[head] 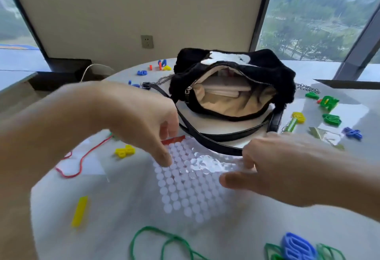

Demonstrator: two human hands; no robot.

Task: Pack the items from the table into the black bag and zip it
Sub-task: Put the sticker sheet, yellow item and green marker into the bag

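Observation:
A fluffy black bag (265,68) with a white patch lies unzipped at the table's far middle, its beige lining and a white flat item showing inside. In front of it lies a clear packet of white round dots (181,187) with a red top strip. My left hand (139,120) pinches the packet's far left corner near the red strip. My right hand (287,167) holds its right edge with thumb and fingers. The packet rests mostly flat on the table.
The white round table (246,229) is strewn with small plastic pieces: yellow (79,211), green (329,103), blue (297,248). A red cord (82,161) lies left, a green cord (164,243) at the front. The bag's black strap (205,136) and chain trail nearby.

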